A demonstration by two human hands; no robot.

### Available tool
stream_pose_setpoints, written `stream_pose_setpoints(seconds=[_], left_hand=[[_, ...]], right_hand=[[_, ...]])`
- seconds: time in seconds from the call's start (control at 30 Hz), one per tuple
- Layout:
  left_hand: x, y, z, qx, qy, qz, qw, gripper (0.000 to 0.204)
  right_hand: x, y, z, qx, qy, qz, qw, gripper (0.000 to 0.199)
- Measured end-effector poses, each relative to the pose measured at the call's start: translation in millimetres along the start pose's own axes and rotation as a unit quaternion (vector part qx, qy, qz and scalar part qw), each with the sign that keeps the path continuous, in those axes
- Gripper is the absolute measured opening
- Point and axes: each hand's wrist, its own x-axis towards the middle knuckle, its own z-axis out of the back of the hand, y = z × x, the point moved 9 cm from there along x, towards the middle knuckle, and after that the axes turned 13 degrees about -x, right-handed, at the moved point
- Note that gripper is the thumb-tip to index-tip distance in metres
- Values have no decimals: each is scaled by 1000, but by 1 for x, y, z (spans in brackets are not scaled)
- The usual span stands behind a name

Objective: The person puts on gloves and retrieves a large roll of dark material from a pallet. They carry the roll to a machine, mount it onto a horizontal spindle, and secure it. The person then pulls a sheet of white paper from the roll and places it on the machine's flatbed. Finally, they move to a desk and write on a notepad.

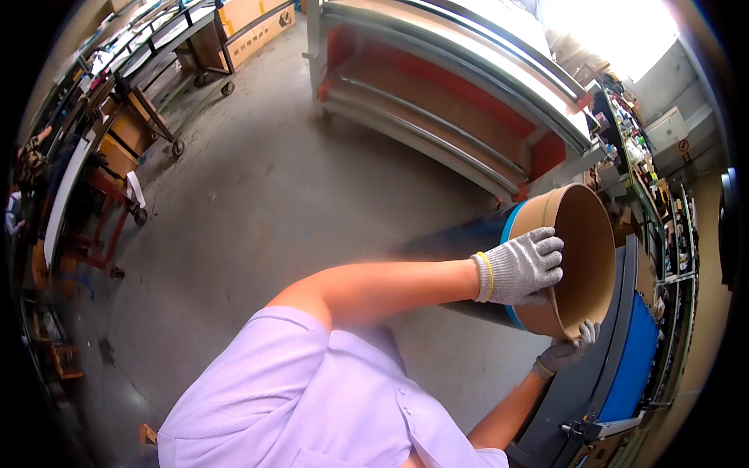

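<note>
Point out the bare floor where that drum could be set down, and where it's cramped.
Bare concrete floor lies between the carts, the long metal machine and the drum. It is crowded to the right: both hands grip the drum's rim against the blue conveyor and shelves.

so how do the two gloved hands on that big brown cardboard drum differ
The left hand lies spread on the big brown cardboard drum's rim, high and fully seen; the right hand pinches the rim's lower edge, partly hidden. The left glove looks lighter grey, the right darker. Both wear knit gloves.

Drum (573, 257): matt brown cardboard inside, glossy dark plastic film w/ blue edge outside. On its rim, grey knit cloth gloves (521, 267). Under it, rough concrete floor (257, 203).
</note>
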Motion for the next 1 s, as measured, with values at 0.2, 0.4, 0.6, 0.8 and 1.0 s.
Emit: stream_pose_setpoints(seconds=[0.2,0.4,0.6,0.8,1.0], left_hand=[[-14,112,91,-66,-57,33,996,31],[-6,238,194,-20,-32,108,993,24],[-48,418,334,146,-73,310,937,15],[-123,609,390,101,-263,460,842,20],[-307,786,508,52,-410,550,726,25]], right_hand=[[56,45,-117,61,-21,-79,995,63],[157,133,-268,209,-25,-38,977,54],[230,318,-481,284,120,84,948,48],[40,298,-699,304,377,-158,860,35],[-258,159,-693,28,727,-420,543,46]])
